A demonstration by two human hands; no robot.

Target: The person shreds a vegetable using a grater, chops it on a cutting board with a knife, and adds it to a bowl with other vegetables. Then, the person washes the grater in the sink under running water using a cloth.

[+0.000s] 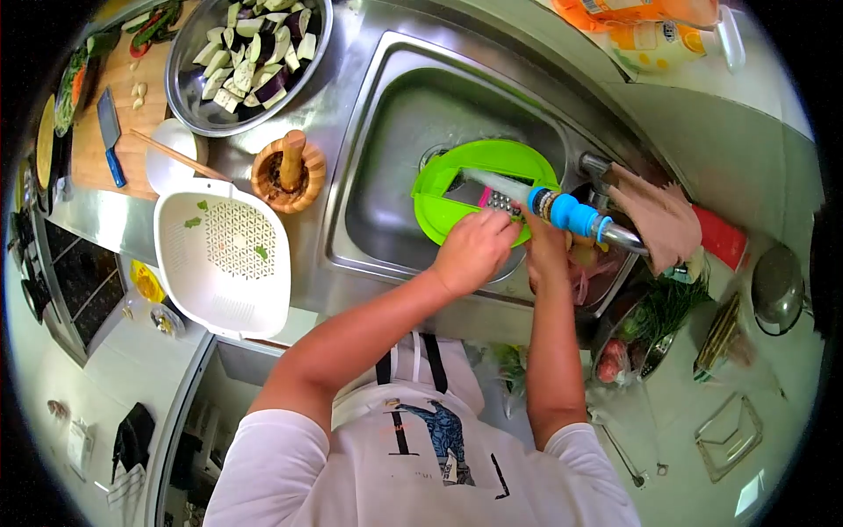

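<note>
A bright green oval grater [443, 221] with a metal grating plate [499, 201] and a pink strip is held tilted over the sink [378, 189]. Water runs onto it from a faucet with a blue nozzle [571, 213]. My left hand [479, 250] has its fingers bent together on the near part of the grater, by the metal plate. At the grater's right edge, my right hand [546, 243] grips the rim; the faucet partly hides its fingers.
Left of the sink are a wooden mortar with pestle [290, 171], a white colander [263, 303] and a steel bowl of cut eggplant [189, 97]. A knife [109, 132] lies on the cutting board [88, 162]. A brown cloth [654, 215] hangs by the faucet.
</note>
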